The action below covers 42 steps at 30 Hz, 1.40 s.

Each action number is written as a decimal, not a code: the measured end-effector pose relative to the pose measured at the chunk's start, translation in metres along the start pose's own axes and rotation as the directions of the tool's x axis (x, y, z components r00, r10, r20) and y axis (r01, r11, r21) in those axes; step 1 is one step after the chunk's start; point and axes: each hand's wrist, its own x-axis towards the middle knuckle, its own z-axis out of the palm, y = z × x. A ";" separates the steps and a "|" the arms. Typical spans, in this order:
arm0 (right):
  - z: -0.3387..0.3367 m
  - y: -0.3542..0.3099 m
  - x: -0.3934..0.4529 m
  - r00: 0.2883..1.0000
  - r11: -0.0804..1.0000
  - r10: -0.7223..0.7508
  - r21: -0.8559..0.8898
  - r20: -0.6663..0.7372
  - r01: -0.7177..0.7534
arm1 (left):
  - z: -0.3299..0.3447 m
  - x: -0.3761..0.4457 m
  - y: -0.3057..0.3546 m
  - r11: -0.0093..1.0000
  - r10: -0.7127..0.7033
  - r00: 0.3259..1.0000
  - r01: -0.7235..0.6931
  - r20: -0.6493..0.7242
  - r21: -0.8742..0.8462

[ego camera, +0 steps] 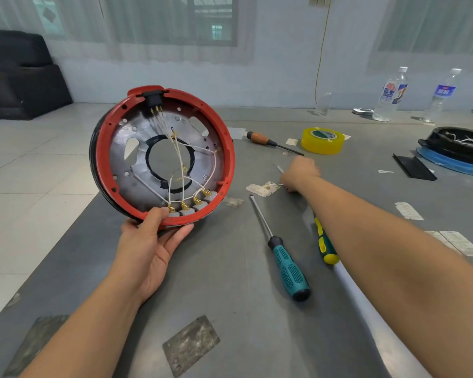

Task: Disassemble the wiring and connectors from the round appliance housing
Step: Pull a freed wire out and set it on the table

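— What have the hands got?

— From my feed, the left hand [150,241] grips the round housing [161,156] by its lower red rim, thumb curled over the rim beside the grey connector blocks [193,207], fingers underneath. It holds the housing tilted up on edge at the table's [230,309] left side, open face toward me.

— And the right?

— The right hand [298,173] reaches out across the table and is blurred. Its fingers look curled down near a slim metal tip [279,168] and a bit of white wire [271,184] lying on a pale scrap, but I cannot tell whether it is gripping anything.

— What is inside the housing?

— White wires [180,159] run from a black socket [153,100] at the top rim, across the central hole, down to the brass terminals on the blocks. Where each wire ends is hard to make out.

— Anything hidden on the table?

— My right forearm covers most of a yellow-and-green screwdriver [327,248]; only part of its handle shows. A teal-handled screwdriver [284,257] lies beside it in full view. Farther out lie a wooden-handled screwdriver [268,140] and a roll of yellow tape [322,140]. A black casing [459,145] with white wires is cut off at the right edge, and two water bottles [391,94] stand behind.
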 end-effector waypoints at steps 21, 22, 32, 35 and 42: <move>0.007 -0.013 -0.048 0.935 0.951 -0.240 -0.131 0.260 0.280 | 0.005 -0.012 0.002 1.000 0.020 1.000 -0.020 -0.016 0.003; 0.007 -0.013 -0.049 0.938 0.951 -0.241 -0.132 0.251 0.279 | 0.005 -0.011 0.002 1.000 0.018 1.000 -0.018 -0.017 0.003; -0.003 -0.008 -0.059 0.931 0.941 -0.269 -0.138 0.247 0.309 | 0.001 -0.009 0.001 0.999 0.037 0.999 -0.038 -0.025 -0.018; -0.014 -0.002 -0.077 0.923 0.926 -0.331 -0.118 0.197 0.358 | 0.001 -0.010 0.001 0.998 0.049 0.999 -0.049 -0.010 -0.034; -0.017 0.017 -0.171 0.927 0.934 -0.344 -0.046 0.152 0.354 | 0.001 -0.023 0.003 0.992 0.127 0.992 -0.128 -0.025 -0.007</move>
